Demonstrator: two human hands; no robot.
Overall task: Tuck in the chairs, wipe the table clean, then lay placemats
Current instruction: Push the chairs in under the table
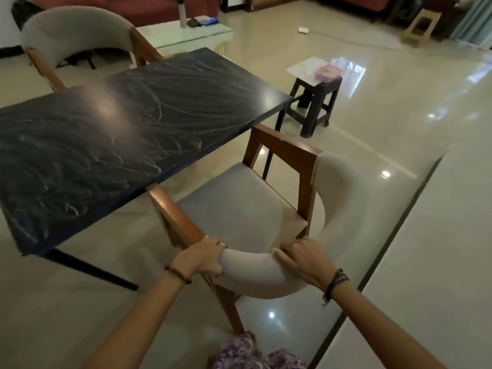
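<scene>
Head view. The near chair (239, 209), with a grey seat, brown wooden frame and curved pale padded backrest, stands at the long near edge of the dark worktop (127, 123), its seat front just under that edge and most of the seat still out in the open. The left hand (203, 255) grips the backrest at its left end, where the padding meets the wooden arm, with the fingers curled over the top and the thumb below. The right hand (300, 258) grips the same backrest further to the right, fingers wrapped over its upper rim. Both wrists carry bracelets. The worktop surface bears pale swirling smears across its whole length. A second chair (77, 33) of the same kind stands at the far side of the worktop, its backrest turned away from it and its wooden arms reaching the far edge. Beyond the right-hand end of the worktop a dark stool (315, 102) stands on the glossy tiled floor (399, 129), well apart from the near chair; it carries a flat pale mat (306, 69) and a pink object (328, 71) on top of that mat. A low white table (186, 34) and a red sofa (138, 6) lie further back.
</scene>
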